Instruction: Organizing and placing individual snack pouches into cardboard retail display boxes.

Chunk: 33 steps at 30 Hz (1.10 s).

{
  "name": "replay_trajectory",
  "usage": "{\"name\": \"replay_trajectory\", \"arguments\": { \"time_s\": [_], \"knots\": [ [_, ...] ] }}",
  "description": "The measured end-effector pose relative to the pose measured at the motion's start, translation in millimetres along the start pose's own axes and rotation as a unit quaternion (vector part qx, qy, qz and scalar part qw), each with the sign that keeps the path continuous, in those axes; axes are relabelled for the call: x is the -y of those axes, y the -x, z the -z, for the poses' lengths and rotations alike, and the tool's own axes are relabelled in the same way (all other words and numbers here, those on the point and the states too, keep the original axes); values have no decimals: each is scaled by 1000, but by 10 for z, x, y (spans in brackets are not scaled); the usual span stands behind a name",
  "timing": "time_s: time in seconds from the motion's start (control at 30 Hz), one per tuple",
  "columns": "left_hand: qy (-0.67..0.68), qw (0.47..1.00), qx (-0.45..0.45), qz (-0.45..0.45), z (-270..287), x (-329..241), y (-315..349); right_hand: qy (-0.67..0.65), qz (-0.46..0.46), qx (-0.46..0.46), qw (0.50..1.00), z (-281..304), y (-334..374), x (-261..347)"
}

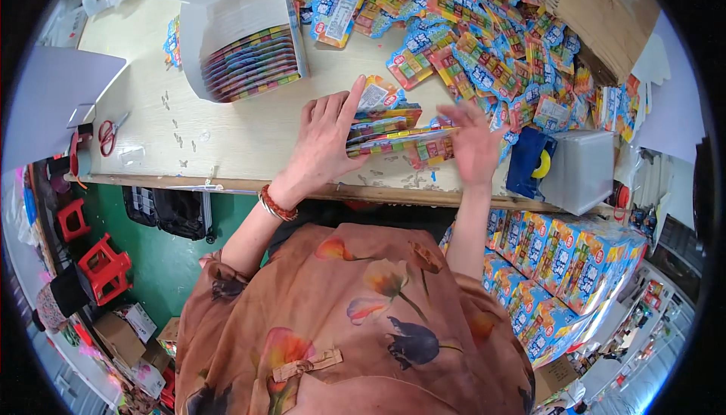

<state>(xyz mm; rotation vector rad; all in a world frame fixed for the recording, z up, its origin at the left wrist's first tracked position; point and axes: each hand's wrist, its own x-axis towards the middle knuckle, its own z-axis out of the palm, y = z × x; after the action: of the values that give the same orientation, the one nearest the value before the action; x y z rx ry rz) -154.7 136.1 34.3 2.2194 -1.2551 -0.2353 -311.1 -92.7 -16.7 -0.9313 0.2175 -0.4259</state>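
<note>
2 hands (321, 135) at 1 pkt stack (401, 143).

Blue, red and yellow packets (404, 144)

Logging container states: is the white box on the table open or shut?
Open: the white box has an uncovered side, with colourful packets visible inside.

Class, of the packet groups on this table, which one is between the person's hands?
The small stack, with the left hand at one end and the right hand at the other; others sit in the white box or the loose heap.
</note>
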Motion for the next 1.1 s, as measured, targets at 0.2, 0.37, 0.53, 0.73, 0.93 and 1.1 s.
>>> {"name": "replay_trajectory", "arguments": {
  "time_s": [0.2,0.37,0.53,0.73,0.93,1.1],
  "knots": [
    [4,999,35,-35,20,-24,50,265,-109,-48,957,-73,375,80],
    [-11,998,33,-51,15,-42,99,255,67,-106,959,266,317,384],
    [-12,995,47,-90,-24,-90,173,180,73,-286,938,-367,-358,521],
    [119,992,-36,-25,-174,-10,314,293,-325,-41,898,-302,-852,229],
    [-47,997,-50,-29,-72,24,184,545,-320,139,762,-362,-985,11],
    [92,992,83,13,7,119,138,642,-137,-20,755,-582,-689,329]
  ]
}}
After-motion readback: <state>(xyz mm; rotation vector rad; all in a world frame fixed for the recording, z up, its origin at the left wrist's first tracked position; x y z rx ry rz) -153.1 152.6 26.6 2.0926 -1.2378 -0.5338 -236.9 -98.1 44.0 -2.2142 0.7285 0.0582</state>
